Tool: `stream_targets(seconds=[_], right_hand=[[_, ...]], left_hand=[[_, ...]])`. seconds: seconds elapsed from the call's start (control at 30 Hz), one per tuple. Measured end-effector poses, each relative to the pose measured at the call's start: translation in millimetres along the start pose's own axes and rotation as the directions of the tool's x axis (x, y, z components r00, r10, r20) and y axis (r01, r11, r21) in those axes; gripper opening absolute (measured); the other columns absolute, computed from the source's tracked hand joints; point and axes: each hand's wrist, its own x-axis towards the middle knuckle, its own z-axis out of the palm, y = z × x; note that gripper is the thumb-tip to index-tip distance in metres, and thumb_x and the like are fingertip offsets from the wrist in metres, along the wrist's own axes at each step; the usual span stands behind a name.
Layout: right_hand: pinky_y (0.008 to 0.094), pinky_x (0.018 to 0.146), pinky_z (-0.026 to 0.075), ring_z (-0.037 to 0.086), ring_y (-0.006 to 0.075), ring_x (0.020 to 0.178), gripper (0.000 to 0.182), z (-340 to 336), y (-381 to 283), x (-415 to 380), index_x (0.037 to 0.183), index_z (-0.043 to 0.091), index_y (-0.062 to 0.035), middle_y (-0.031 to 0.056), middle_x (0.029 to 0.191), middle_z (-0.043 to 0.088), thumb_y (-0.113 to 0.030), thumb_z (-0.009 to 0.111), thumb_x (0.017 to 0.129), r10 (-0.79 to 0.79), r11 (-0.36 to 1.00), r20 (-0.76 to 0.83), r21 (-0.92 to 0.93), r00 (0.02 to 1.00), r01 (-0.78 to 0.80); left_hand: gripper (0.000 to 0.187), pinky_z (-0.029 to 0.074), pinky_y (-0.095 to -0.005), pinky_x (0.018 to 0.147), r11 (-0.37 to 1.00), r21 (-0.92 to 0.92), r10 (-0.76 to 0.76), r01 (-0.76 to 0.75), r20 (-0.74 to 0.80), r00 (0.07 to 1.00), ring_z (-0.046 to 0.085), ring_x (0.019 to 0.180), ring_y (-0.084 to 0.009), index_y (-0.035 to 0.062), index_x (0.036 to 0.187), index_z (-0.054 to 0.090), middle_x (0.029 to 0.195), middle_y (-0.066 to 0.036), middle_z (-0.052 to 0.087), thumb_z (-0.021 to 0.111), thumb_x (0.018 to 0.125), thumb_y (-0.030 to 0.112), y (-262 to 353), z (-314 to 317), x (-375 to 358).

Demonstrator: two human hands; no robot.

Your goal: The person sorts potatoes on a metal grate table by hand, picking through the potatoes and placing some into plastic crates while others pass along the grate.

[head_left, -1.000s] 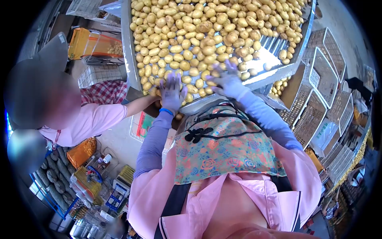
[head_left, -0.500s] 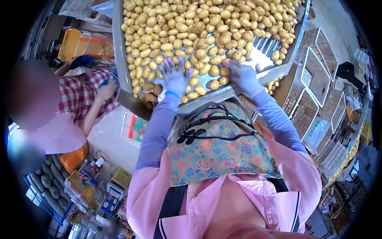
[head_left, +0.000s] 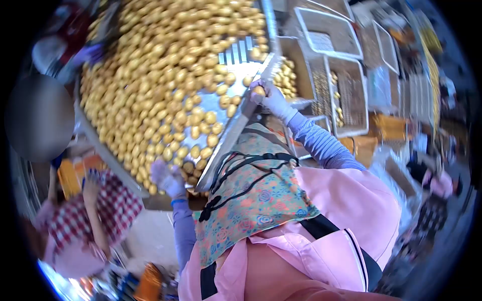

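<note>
A wide metal sorting table (head_left: 232, 131) is spread with yellow potatoes (head_left: 165, 65). My right hand (head_left: 273, 99), in a pale glove, is closed around a single potato (head_left: 259, 91) just over the table's right rim. Down by the near corner, my left hand (head_left: 169, 180), gloved too, lies with fingers extended against the potatoes; motion blurs it somewhat. Beside its fingers are a few darker brown potatoes (head_left: 189, 167).
Beyond the right rim stands a crate (head_left: 298, 67) with potatoes in it. More white plastic crates (head_left: 346, 75) line the floor there. A co-worker in a checked garment (head_left: 113, 200) is at the left, and another person's gloved hand (head_left: 90, 53) is at the far left edge.
My view has turned to the right. My right hand has moved from the table surface to the right rim and now grips a potato. My left hand stays among the potatoes near the corner.
</note>
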Motion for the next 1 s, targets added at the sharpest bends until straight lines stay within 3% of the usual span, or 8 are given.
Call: stream_targets(seconds=[0.13, 0.37, 0.43, 0.53, 0.6, 0.67, 0.73, 1.0], right_hand=[[0.0269, 0.075, 0.053, 0.061, 0.0102, 0.083, 0.025, -70.3, 54.1, -83.5, 0.116, 0.060, -0.0086, 0.0018, 0.098, 0.063, -0.021, 0.069, 0.095, 0.059, 0.988, -0.421, 0.155, 0.905, 0.008], [0.0225, 0.058, 0.049, 0.057, 0.0083, 0.065, 0.030, -243.1, 155.1, -303.0, 0.121, 0.057, -0.0123, 0.0005, 0.086, 0.060, -0.018, 0.070, 0.094, 0.157, 0.973, -0.983, 0.171, 0.097, 0.153], [0.0314, 0.076, 0.053, 0.060, 0.0156, 0.082, 0.060, -284.3, 221.4, -385.9, 0.140, 0.048, -0.0042, 0.0083, 0.104, 0.065, -0.036, 0.070, 0.095, 0.220, 0.928, -0.971, 0.239, -0.098, -0.285], [0.0342, 0.086, 0.051, 0.060, 0.0201, 0.103, 0.077, -298.9, 250.2, -406.5, 0.146, 0.042, 0.0032, 0.0148, 0.126, 0.062, -0.046, 0.068, 0.093, 0.558, 0.774, -0.774, 0.356, 0.300, -0.524], [0.0342, 0.101, 0.047, 0.057, 0.0203, 0.116, 0.065, -243.4, 211.0, -318.7, 0.145, 0.045, 0.0033, 0.0147, 0.140, 0.053, -0.033, 0.066, 0.095, 0.154, 0.598, -0.918, -0.207, 0.365, -0.774], [0.0380, 0.106, 0.044, 0.057, 0.0257, 0.119, 0.058, -199.4, 200.9, -211.0, 0.145, 0.048, -0.0016, 0.0165, 0.140, 0.054, -0.024, 0.065, 0.095, 0.003, 0.935, -0.721, -0.244, 0.693, -0.259], [0.0421, 0.116, 0.033, 0.043, 0.0337, 0.139, 0.053, -111.1, 98.1, -109.6, 0.145, 0.051, -0.0103, 0.0195, 0.149, 0.048, -0.019, 0.064, 0.095, -0.231, 0.766, -0.378, -0.639, 0.897, -0.072], [0.0586, 0.119, 0.013, 0.032, 0.0447, 0.144, 0.051, 100.2, 42.8, 59.9, 0.139, 0.059, -0.0347, 0.0171, 0.155, 0.041, -0.049, 0.062, 0.090, -0.228, 0.266, 0.715, -0.607, 0.660, 0.749]], left_hand=[[0.080, 0.004, -0.0576, 0.121, 0.859, 0.394, -0.295, 0.328, -0.145, 0.945, 0.008, 0.153, -0.0434, 0.0003, 0.159, 0.014, 0.165, -0.022, 0.013, 0.036, 0.102, 0.052, -0.5, 14.3, 23.7], [0.074, 0.006, -0.0567, 0.122, 0.828, 0.409, 0.368, -0.384, 0.121, 0.922, 0.013, 0.151, -0.0443, 0.0066, 0.158, 0.025, 0.164, -0.024, 0.018, 0.045, 0.100, 0.047, 64.4, 2.3, 58.4], [0.072, 0.008, -0.0565, 0.122, 0.863, 0.415, 0.301, -0.289, 0.039, 0.953, 0.014, 0.151, -0.0435, 0.0069, 0.158, 0.025, 0.164, -0.024, 0.018, 0.045, 0.100, 0.045, 37.3, -5.4, 62.7], [0.072, 0.021, -0.0487, 0.119, 0.987, 0.114, 0.147, -0.110, -0.395, 0.907, 0.028, 0.146, -0.0388, 0.0044, 0.157, 0.027, 0.159, -0.023, 0.030, 0.052, 0.101, 0.042, -40.8, 21.2, 74.7], [0.062, 0.033, -0.0463, 0.111, 0.870, 0.489, 0.235, 0.058, -0.516, 0.824, 0.043, 0.127, -0.0408, -0.0023, 0.144, 0.042, 0.137, -0.025, 0.047, 0.054, 0.101, 0.041, -31.2, 52.6, 102.4], [0.070, 0.029, -0.0568, 0.113, 0.957, 0.046, -0.284, 0.285, -0.032, 0.958, 0.033, 0.138, -0.0492, -0.0064, 0.141, 0.043, 0.147, -0.030, 0.040, 0.053, 0.096, 0.046, 43.1, 24.1, 126.1], [0.072, 0.020, -0.0597, 0.117, 0.917, 0.398, 0.065, 0.015, -0.187, 0.980, 0.030, 0.143, -0.0458, -0.0038, 0.146, 0.039, 0.151, -0.028, 0.037, 0.054, 0.095, 0.045, 81.9, 53.6, 113.9], [0.070, 0.010, -0.0593, 0.121, 0.986, 0.159, 0.050, -0.057, 0.046, 0.998, 0.025, 0.145, -0.0430, 0.0174, 0.152, 0.040, 0.158, -0.019, 0.031, 0.057, 0.092, 0.051, 23.7, -14.9, -3.8]])
